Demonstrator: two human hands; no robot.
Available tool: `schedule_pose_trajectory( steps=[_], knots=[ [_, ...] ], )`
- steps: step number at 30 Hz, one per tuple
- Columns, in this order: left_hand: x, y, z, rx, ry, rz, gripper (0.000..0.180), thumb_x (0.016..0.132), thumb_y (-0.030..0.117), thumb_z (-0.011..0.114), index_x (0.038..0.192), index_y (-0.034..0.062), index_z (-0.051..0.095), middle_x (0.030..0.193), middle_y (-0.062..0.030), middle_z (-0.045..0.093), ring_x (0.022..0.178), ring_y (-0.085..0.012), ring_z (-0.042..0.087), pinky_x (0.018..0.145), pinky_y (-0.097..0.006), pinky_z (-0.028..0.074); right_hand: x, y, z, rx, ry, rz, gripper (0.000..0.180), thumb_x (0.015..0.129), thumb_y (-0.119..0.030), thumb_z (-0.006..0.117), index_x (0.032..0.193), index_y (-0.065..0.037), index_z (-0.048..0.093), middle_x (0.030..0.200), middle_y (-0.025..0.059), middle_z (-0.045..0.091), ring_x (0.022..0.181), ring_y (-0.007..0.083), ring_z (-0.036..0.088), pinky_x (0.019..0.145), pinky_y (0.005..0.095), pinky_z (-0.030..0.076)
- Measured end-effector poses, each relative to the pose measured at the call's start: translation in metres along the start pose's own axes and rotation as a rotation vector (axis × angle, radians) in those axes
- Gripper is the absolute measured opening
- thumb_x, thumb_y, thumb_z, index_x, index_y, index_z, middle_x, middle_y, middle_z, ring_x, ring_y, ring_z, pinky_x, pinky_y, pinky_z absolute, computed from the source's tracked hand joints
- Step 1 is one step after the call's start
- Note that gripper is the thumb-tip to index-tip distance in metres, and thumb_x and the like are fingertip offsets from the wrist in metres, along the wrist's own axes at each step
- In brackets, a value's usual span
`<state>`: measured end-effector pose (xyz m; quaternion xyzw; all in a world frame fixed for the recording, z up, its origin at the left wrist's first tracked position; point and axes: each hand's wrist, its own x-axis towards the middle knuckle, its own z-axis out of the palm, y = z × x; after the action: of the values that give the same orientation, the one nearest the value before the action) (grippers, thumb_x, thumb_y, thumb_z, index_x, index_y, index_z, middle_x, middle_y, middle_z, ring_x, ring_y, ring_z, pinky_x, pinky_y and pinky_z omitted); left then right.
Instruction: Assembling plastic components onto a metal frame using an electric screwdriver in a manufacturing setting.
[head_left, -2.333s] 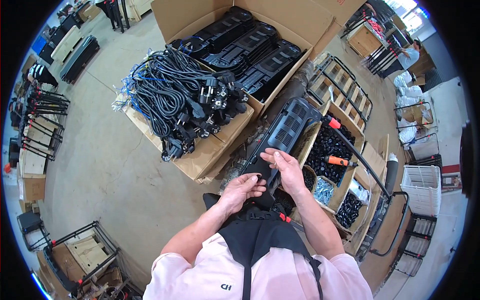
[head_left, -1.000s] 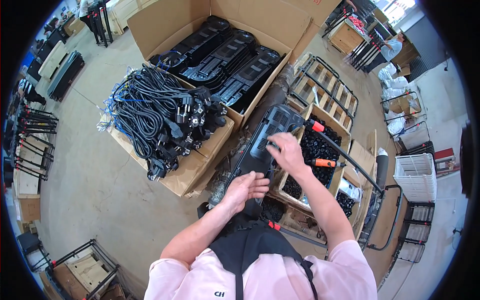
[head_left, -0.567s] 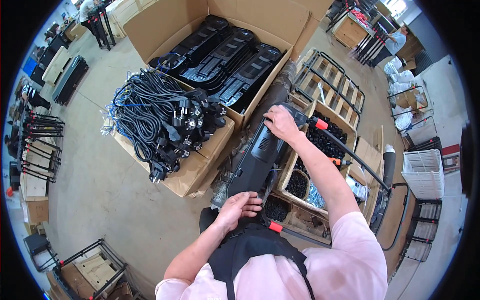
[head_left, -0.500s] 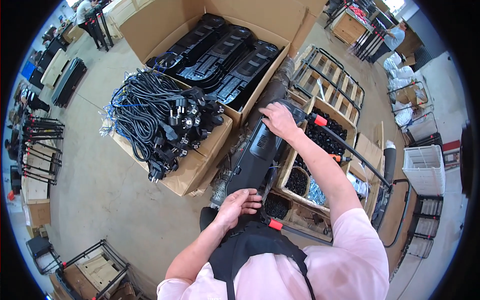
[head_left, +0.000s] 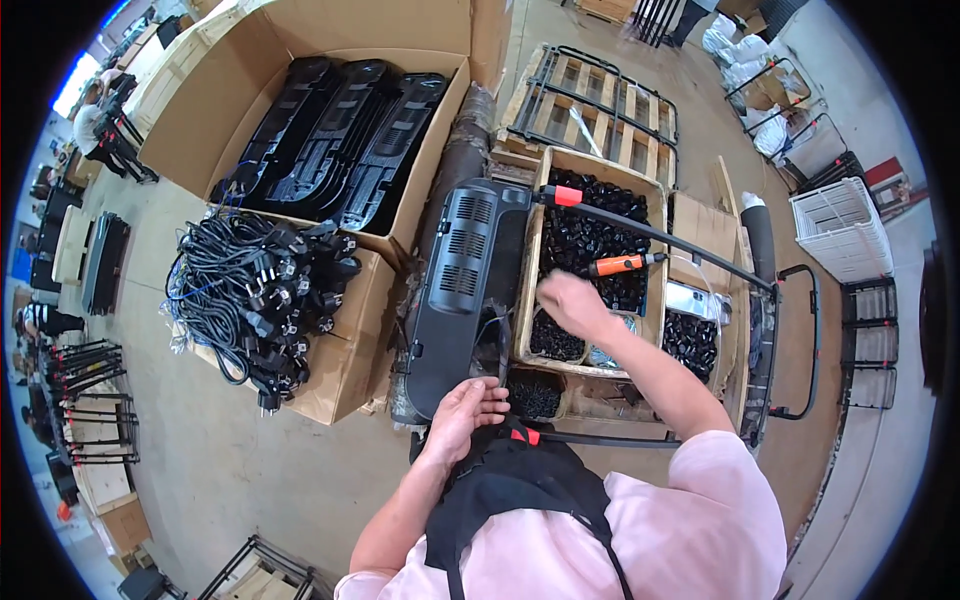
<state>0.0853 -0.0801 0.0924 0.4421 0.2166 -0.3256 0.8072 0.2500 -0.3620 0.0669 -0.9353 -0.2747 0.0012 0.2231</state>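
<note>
The black casing [head_left: 455, 290] lies lengthwise before the person, its slotted grille at the far end and its plain rounded end nearest the body. The left hand [head_left: 465, 412] is at the right corner of the casing's near end; its fingers are loosely bent and slightly apart, and whether they touch the casing or enclose a small part cannot be told. The right hand [head_left: 573, 303], blurred, is to the right of the casing, over a wooden tray [head_left: 534, 245]; its fingers are curled, but whether they are clamped on anything cannot be told. Within this tray, right of the casing, are black knobs [head_left: 590, 225], an orange tool [head_left: 618, 265] and, nearer the person, dark screws [head_left: 553, 338]. A black bar [head_left: 690, 240] with a red collar [head_left: 565, 196] extends rightward from beside the casing's far end. Left of the casing, a heap of plugged cords [head_left: 240, 290] rests on a carton [head_left: 345, 345]; beyond these, an open box [head_left: 370, 25] contains similar covers [head_left: 335, 145].
</note>
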Motion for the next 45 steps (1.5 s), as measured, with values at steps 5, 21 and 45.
schedule_pose_trajectory(
  steps=[5,21,45],
  knots=[
    [0.014,-0.011,0.022,0.054,0.026,-0.063,0.037,0.115,0.030,0.049,0.134,0.0007,0.060,0.117,-0.0109,0.072,0.098,-0.0182,0.071,0.085,-0.033,0.060,-0.074,0.037,0.051,0.026,-0.422,0.071,0.035,0.087,-0.012,0.072,0.121,-0.008,0.071,0.113,0.0170,0.064,0.110,0.0369,0.068,0.095,0.0480,0.057],
    [0.067,-0.048,0.076,0.047,0.108,-0.064,0.037,0.114,0.030,0.051,0.134,-0.0002,0.060,0.119,-0.0127,0.071,0.103,-0.0215,0.072,0.091,-0.037,0.061,-0.066,0.057,0.085,-0.101,-0.539,-0.083,0.033,0.095,-0.013,0.058,0.126,-0.006,0.069,0.119,0.0219,0.067,0.106,0.0384,0.073,0.088,0.0478,0.061],
    [0.219,-0.080,0.091,-0.584,0.086,-0.075,0.041,0.117,0.034,0.038,0.116,0.0020,0.064,0.109,-0.0140,0.069,0.097,-0.0285,0.069,0.092,-0.044,0.060,-0.102,0.031,-0.014,0.587,0.146,0.416,0.027,0.095,-0.011,0.067,0.119,-0.003,0.075,0.107,0.0167,0.075,0.095,0.0336,0.074,0.087,0.0402,0.058]
  ],
)
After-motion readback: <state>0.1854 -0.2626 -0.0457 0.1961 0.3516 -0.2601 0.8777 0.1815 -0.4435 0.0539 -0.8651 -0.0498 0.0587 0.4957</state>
